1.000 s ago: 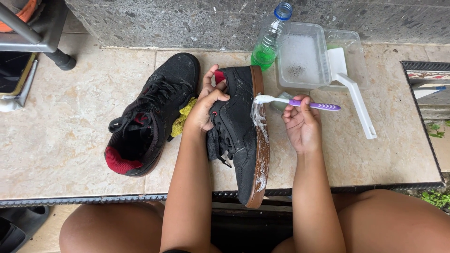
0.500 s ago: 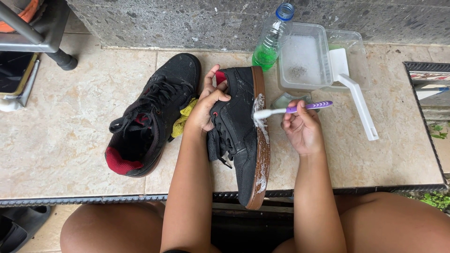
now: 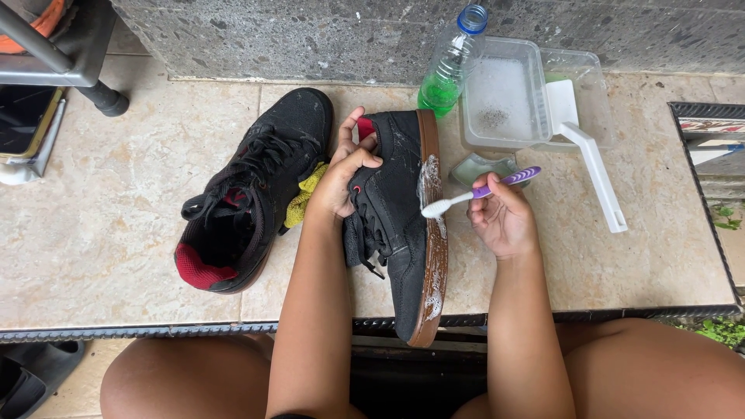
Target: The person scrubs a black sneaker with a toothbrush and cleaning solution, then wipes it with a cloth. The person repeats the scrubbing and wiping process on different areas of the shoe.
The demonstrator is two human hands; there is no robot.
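Observation:
My left hand (image 3: 345,174) grips a black shoe (image 3: 396,225) that stands on its side, brown sole (image 3: 433,256) to the right, with white foam along the sole's edge. My right hand (image 3: 504,221) holds a purple and white toothbrush (image 3: 481,192); its bristles touch the sole's edge near the heel end. A second black shoe (image 3: 252,190) with a red lining lies to the left on the tiled ledge (image 3: 109,233). A yellow cloth (image 3: 303,200) is wedged between the two shoes.
A clear plastic tub (image 3: 504,97) with soapy water stands at the back, a white long-handled brush (image 3: 590,163) leaning on it. A plastic bottle (image 3: 450,66) with green liquid stands beside it. A small clear lid (image 3: 481,167) lies below. Stone wall behind; metal frame at far left.
My right hand has drawn the toothbrush down along the sole's edge, toward me, and tilted its handle upward. The left hand and shoe stay put.

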